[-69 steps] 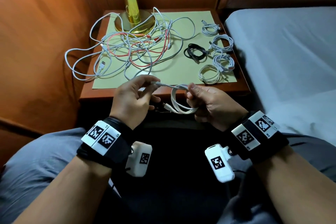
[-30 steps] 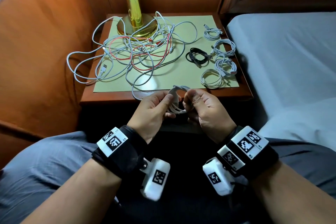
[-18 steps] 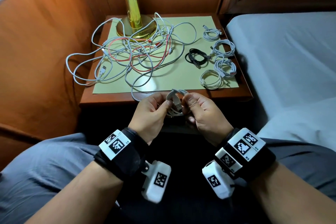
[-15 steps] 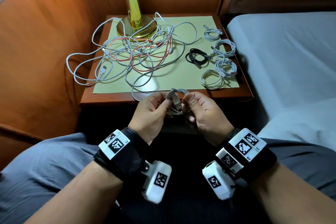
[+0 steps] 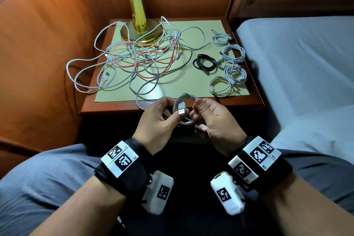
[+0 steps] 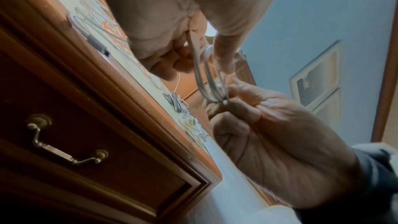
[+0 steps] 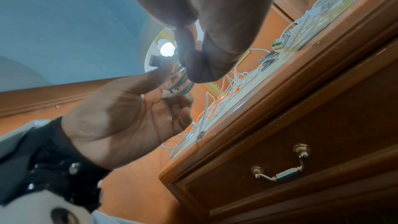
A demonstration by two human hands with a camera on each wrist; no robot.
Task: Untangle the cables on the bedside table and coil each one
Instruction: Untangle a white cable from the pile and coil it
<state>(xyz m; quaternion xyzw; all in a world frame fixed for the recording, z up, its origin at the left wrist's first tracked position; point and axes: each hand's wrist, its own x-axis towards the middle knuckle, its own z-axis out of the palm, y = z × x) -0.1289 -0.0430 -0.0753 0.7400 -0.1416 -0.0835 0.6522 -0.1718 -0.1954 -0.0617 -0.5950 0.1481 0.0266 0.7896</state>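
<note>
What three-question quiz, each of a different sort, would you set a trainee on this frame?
1. True or false: the black coil is the only dark coil lying on the table.
2. How many finished coils lie on the table?
A) three B) five C) seven
3. Fill in: both hands hold a white ____ with a USB plug showing.

Key: 1 true; 2 B; 3 coil.
</note>
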